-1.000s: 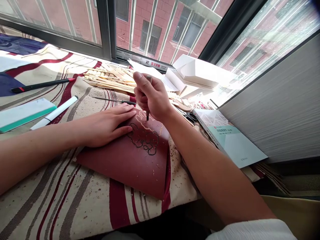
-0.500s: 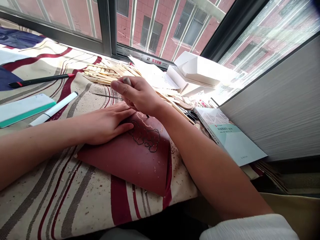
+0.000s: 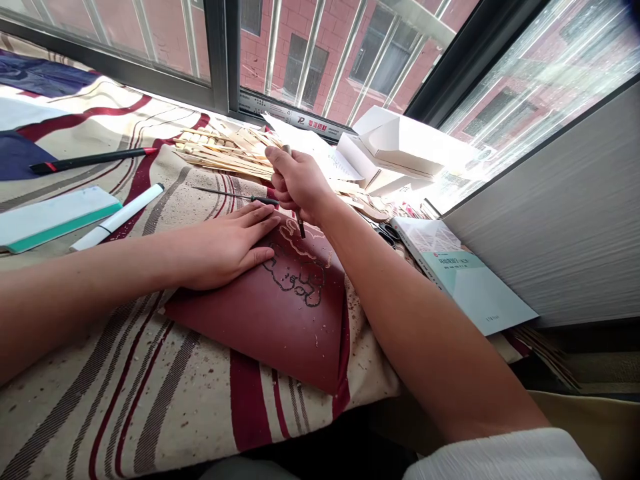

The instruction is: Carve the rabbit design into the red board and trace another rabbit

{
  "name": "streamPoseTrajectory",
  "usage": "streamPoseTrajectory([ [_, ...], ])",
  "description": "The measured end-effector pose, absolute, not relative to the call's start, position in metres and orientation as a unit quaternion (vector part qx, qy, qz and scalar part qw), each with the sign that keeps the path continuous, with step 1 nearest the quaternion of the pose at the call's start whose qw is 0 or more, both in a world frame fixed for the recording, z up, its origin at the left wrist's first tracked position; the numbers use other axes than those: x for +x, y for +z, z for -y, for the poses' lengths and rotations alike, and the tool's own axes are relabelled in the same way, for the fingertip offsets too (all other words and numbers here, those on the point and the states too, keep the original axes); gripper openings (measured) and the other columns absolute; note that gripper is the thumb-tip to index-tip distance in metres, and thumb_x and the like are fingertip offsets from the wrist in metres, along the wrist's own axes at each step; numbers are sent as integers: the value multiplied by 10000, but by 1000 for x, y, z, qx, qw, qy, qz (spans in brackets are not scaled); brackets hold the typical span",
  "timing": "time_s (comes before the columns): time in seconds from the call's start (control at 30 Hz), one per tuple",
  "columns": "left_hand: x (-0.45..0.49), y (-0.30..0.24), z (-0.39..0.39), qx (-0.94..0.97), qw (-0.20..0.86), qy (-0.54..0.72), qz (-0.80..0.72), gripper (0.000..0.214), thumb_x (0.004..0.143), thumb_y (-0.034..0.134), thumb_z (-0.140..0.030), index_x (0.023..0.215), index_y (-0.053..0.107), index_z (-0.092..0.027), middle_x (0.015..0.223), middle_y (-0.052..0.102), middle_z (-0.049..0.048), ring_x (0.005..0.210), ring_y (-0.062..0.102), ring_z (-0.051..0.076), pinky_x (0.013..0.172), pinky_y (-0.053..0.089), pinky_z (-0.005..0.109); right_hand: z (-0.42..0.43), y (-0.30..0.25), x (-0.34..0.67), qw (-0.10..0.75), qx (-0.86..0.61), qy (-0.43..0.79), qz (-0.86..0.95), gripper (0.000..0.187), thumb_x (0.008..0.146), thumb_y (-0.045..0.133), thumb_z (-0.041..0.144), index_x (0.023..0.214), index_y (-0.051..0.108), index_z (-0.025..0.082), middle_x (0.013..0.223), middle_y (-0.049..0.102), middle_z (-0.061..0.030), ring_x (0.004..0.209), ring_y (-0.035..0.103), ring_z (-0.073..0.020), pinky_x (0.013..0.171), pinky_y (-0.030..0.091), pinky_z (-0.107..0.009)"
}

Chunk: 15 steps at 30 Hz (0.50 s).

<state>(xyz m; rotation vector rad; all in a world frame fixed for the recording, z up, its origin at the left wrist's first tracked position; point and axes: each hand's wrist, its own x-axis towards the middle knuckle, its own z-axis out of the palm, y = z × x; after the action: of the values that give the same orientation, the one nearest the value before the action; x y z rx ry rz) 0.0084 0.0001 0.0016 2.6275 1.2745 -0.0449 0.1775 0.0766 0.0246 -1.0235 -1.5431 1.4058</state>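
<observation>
**Q: Entry one: what does the right grip hold?**
A: My right grip (image 3: 296, 188) is closed firmly around a carving tool (image 3: 301, 225). The tool's butt end sticks out above my fist, and its narrow shaft points down. The tip reaches the sheet below, though I cannot tell whether it is touching.

**Q: Entry two: the left grip?**
A: My left grip (image 3: 227, 248) is open and holds nothing. It lies palm down with the fingers spread, pressing on a dark red sheet (image 3: 240, 327).

**Q: Where is the sheet?**
A: It lies directly under my left grip and below my right grip, tilted across a striped cloth (image 3: 150, 413) littered with pale shavings (image 3: 361, 337). A carved outline (image 3: 295, 280) sits just right of my left fingertips, under the tool's tip.

**Q: Other items?**
A: Beyond my left grip, a second carving tool (image 3: 263, 200) lies on the cloth. Farther left are a white marker (image 3: 117, 217), a green-edged ruler (image 3: 55, 219) and a black pen (image 3: 90, 160). Past my right grip are a bundle of thin wooden slats (image 3: 225, 152), a white cardboard box (image 3: 405, 143), black-handled scissors (image 3: 386, 234) and a pale green book (image 3: 465, 283).
</observation>
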Motion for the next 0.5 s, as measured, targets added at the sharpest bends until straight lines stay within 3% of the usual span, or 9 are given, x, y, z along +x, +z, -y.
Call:
streamPoseTrajectory([
  [0.17,8,0,0,892,113,-15,-438,839,1110,250,-537,1801,267,-63,1905,185,151,1783,116,342,1443,112,538,-71,21,177,375,-312,570,661,592,1067,701,612,742,348,267,588,302,105,490,210,-59,431,202,-210],
  [0.37,6,-1,0,894,110,-3,-435,832,1117,268,-548,1798,285,-71,1899,220,145,1777,155,345,1440,152,527,-72,18,166,475,-396,472,627,619,1059,701,630,710,349,259,604,298,90,504,233,-57,428,164,-208],
  [0.5,5,-1,1,890,120,1,-439,847,1102,262,-582,1789,326,-89,1897,226,155,1768,193,360,1436,164,553,-59,30,175,362,-313,581,659,597,1099,666,584,707,361,254,544,294,111,463,193,-44,428,168,-196],
])
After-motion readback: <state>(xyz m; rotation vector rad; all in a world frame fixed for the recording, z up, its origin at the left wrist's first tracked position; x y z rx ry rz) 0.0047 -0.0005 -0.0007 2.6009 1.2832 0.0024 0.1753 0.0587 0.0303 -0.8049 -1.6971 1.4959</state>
